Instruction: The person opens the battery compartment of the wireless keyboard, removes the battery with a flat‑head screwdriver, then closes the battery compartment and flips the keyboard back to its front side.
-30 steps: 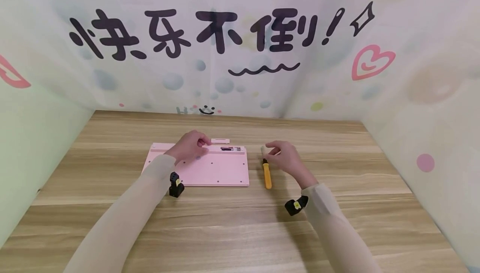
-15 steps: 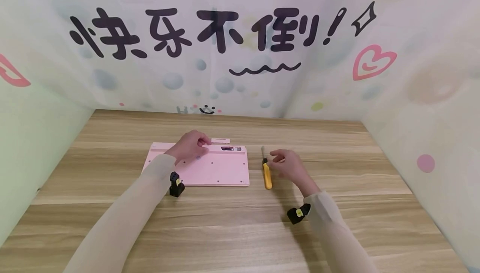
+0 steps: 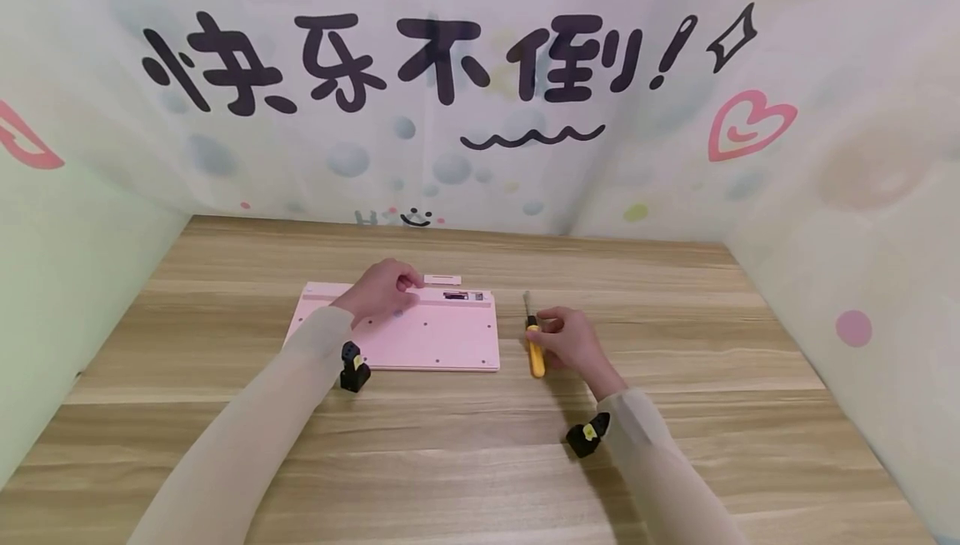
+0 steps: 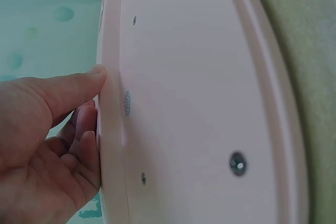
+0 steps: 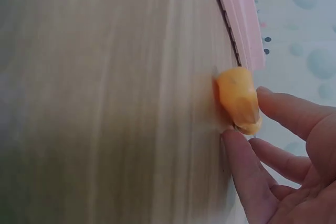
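A pink keyboard (image 3: 457, 343) lies underside up on the wooden table, its battery compartment (image 3: 462, 297) uncovered. My left hand (image 3: 377, 288) holds its far edge; in the left wrist view the thumb (image 4: 89, 83) presses the raised ridge while the other fingers curl behind the edge. To the keyboard's right lies a screwdriver (image 3: 536, 357) with a yellow handle, its shaft directed away from me. My right hand (image 3: 572, 338) pinches the handle, thumb on one side and fingertips on the other, as the right wrist view shows. A small pink battery cover (image 3: 442, 280) rests just behind the keyboard.
Black wrist cameras (image 3: 355, 367) sit on both sleeves. A printed white curtain (image 3: 480, 170) hangs along the table's back edge and wraps both sides. Bare wood grain (image 3: 435, 462) spreads in front of the keyboard.
My right hand has drawn back from beside the screwdriver's shaft, then come down onto its yellow handle. The left hand and the keyboard stay put.
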`<state>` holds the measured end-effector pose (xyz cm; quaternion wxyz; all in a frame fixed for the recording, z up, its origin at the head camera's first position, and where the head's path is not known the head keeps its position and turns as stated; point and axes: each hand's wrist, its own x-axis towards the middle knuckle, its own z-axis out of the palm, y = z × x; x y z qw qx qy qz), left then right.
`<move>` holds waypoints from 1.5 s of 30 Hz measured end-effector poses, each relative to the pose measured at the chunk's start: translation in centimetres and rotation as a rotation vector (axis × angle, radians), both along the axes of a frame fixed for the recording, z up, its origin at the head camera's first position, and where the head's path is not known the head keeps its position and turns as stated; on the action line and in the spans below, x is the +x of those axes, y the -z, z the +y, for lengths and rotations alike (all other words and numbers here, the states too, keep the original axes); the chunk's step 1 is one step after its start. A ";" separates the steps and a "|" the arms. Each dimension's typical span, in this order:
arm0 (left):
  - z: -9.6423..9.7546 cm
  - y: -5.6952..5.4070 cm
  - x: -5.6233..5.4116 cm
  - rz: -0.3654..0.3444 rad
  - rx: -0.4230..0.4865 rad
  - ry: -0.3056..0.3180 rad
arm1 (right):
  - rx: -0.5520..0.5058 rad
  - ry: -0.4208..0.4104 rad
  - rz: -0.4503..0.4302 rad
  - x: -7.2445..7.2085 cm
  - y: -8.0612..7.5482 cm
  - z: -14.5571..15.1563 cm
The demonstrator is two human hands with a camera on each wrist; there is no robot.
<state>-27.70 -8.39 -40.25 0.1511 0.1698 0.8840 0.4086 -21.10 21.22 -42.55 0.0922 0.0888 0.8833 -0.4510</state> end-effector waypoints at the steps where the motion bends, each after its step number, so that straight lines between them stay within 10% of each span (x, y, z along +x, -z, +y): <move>1: 0.0 0.0 0.0 0.000 -0.001 0.001 | -0.001 0.007 -0.008 0.0 0.0 -0.1; 45: -0.1 0.2 0.0 -0.017 0.002 -0.020 | 0.154 -0.211 0.054 -1.6 -2.6 -1.0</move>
